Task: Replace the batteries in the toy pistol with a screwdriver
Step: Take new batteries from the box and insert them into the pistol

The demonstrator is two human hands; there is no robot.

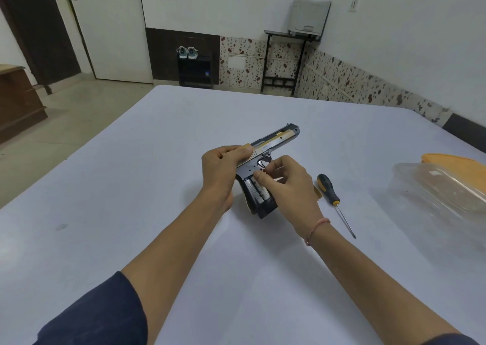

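Note:
A black and gold toy pistol [273, 141] is held just above the white table [131, 187], barrel pointing away to the right. My left hand [221, 168] grips the rear of its slide. The grip's compartment stands uncovered, with two silver batteries [256, 192] side by side inside. My right hand [286, 184] has its fingertips pinched at the top end of the batteries, just below the trigger. A screwdriver [332, 197] with a black and yellow handle lies on the table to the right of my right hand. A tan piece [318, 192], partly hidden, lies behind my right hand.
A clear plastic container [441, 202] sits at the table's right edge, with an orange lid [452, 159] behind it. Beyond the table are a floor, a door, a shoe rack and a small stand with a printer.

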